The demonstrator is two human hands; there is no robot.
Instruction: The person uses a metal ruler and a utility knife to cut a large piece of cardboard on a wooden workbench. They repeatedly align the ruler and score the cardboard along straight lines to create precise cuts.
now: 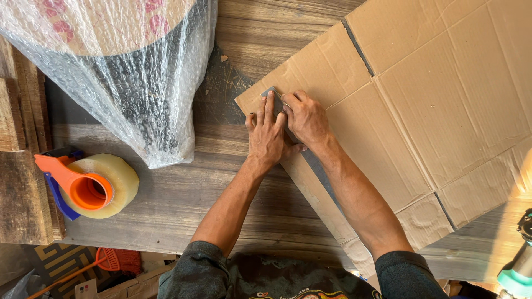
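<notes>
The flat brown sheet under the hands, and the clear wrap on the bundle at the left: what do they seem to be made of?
The flat brown sheet looks like corrugated cardboard: matte tan, with pressed fold lines and cut slots between flaps. The clear wrap looks like plastic bubble film: glossy, see-through, covered in small round bubbles. Both hands, left hand and right hand, press on the sheet's edge.

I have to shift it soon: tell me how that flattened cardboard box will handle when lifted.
The flattened cardboard box is broad and thin, so probably light. Its creases and cut flaps suggest it would fold or sag if lifted by one edge. Both hands press it flat on the wooden table.
</notes>
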